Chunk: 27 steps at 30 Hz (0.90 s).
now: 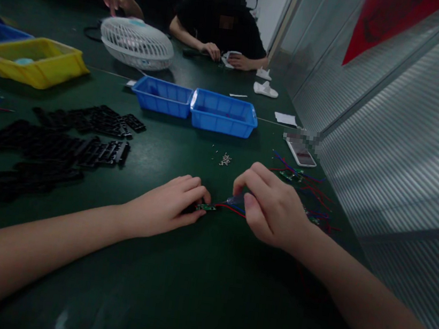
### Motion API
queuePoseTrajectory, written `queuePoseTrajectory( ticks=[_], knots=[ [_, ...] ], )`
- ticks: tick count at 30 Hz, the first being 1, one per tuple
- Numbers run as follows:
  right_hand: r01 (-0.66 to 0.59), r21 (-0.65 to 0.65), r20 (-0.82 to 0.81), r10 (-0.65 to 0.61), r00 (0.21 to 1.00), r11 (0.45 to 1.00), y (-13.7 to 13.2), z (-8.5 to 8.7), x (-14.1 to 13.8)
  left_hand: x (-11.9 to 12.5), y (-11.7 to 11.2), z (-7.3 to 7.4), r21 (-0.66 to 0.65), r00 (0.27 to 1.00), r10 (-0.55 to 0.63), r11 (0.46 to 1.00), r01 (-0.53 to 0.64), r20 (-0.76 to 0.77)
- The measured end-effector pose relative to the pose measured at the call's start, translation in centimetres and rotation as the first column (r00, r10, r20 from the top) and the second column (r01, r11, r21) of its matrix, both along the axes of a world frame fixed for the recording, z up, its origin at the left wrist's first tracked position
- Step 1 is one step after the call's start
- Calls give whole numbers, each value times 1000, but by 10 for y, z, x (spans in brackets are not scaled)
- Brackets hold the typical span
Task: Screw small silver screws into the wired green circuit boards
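Observation:
My left hand [176, 202] is closed, with thumb and fingertips pinching a small green circuit board [208, 207] just above the table. Red and blue wires [233, 208] run from the board toward my right hand [273, 204]. That hand is closed around a screwdriver with a translucent bluish handle [234, 200]; its thin end points at the board. Whether the tip touches the board I cannot tell. A small heap of screws [225, 159] lies beyond my hands. More circuit boards with wires [293, 175] lie beside and behind my right hand.
Black plastic parts [56, 145] lie in rows at left. Two blue bins [223, 122] stand ahead, a yellow bin [40, 68] farther left. A white fan [136, 43] and a phone [301, 149] rest on the table. Co-workers [221, 30] sit opposite; a louvred partition [398, 156] borders the right.

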State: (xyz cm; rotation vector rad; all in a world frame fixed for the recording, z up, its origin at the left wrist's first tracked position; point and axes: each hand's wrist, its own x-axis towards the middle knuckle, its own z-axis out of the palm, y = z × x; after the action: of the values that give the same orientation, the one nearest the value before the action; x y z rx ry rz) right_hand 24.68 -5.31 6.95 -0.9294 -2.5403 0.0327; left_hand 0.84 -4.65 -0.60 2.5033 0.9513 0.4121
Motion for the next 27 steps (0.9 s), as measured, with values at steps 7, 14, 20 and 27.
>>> queuePoseTrajectory(
  ticks=[7, 14, 20, 27],
  knots=[
    [-125, -45, -302, 106, 947, 991, 6, -18, -2, -1, 0, 0, -5, 1000, 2, 1000, -2, -2],
    [-181, 53, -317, 189, 929, 982, 12, -18, 1, 0, 0, 1, -25, 1000, 2, 1000, -2, -11],
    [-155, -42, -347, 131, 929, 987, 15, -4, 5, 0, 1, 0, -18, 1000, 0, 1000, 0, -11],
    [-65, -84, -296, 37, 954, 994, 11, 4, 6, 0, 0, 0, -15, 1000, 2, 1000, -2, -11]
  ],
)
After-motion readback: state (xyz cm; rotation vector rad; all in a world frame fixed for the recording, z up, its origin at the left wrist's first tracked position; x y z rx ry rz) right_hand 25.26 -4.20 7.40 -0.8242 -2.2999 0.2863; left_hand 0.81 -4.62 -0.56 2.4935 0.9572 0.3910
